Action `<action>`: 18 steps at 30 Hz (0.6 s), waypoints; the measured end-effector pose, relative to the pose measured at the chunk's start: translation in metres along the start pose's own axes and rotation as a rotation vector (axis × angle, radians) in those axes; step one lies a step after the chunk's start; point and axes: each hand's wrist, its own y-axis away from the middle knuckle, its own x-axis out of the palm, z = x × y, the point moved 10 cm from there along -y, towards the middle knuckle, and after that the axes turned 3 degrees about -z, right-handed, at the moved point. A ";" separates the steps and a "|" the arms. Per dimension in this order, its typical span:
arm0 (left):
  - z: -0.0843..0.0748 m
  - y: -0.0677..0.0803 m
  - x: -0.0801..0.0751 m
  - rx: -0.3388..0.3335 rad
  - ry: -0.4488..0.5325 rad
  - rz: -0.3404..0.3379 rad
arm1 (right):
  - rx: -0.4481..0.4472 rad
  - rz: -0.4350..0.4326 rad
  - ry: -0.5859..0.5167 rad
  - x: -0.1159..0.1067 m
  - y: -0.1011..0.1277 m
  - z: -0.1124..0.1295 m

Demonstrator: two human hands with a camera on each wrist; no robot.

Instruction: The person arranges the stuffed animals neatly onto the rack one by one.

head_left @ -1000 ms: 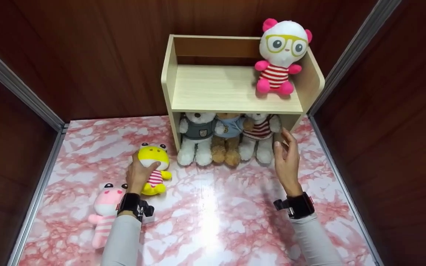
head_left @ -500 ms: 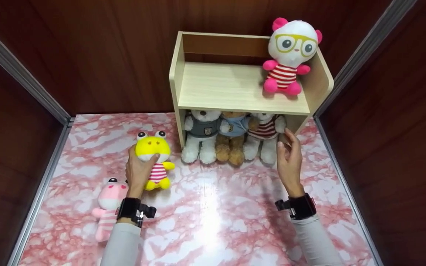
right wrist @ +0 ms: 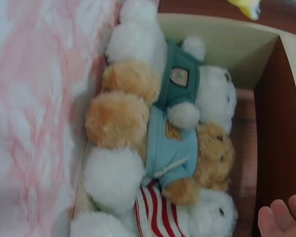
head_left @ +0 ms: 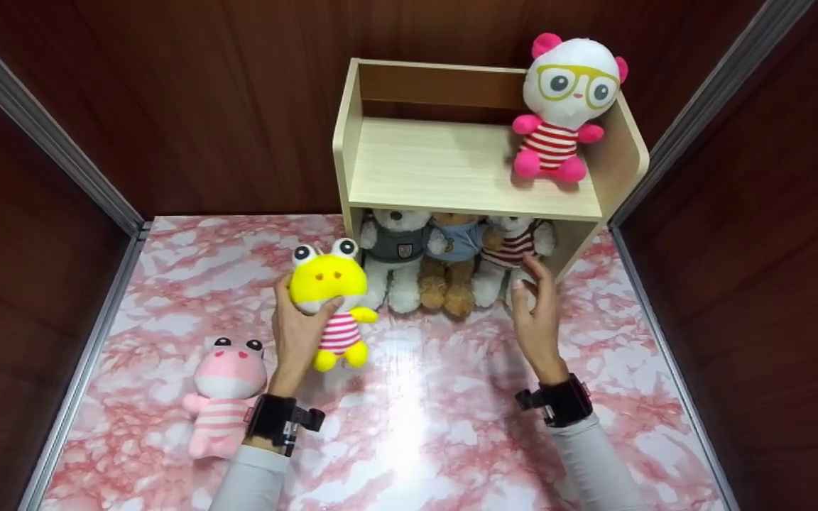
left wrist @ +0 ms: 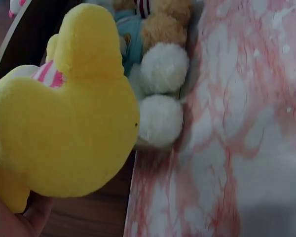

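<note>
My left hand [head_left: 297, 333] grips a yellow frog plush [head_left: 342, 332] in a pink-striped suit, thumb across its chin. The frog is upright, facing me, left of the shelf's front; its yellow body [left wrist: 69, 128] fills the left wrist view's left side. My right hand [head_left: 538, 326] holds nothing, fingers loosely bent, in front of the lower compartment's right end. Beside it sits a white bear [head_left: 512, 248] in a red-striped top. Next to that are a brown bear [right wrist: 170, 143] in light blue and a white bear [right wrist: 182, 74] in grey-green. In the head view the upper board hides most of their heads.
A pale two-level wooden shelf [head_left: 437, 163] stands against the dark back wall. On its top board, a pink-and-white panda plush [head_left: 551, 145] leans at the right side. A pink plush [head_left: 221, 419] lies on the marbled tabletop [head_left: 409, 454], left of my left forearm.
My left hand has raised the frog plush and carried it right, toward the shelf. The pink plush is now less covered by my arm. My right hand has shifted slightly left.
</note>
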 end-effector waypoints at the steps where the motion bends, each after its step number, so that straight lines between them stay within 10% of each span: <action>1: -0.004 0.002 0.003 0.011 0.009 0.006 | 0.001 0.010 -0.013 0.004 0.001 0.001; 18: -0.061 0.031 0.051 0.178 0.101 0.102 | 0.007 0.136 -0.126 0.056 0.013 0.021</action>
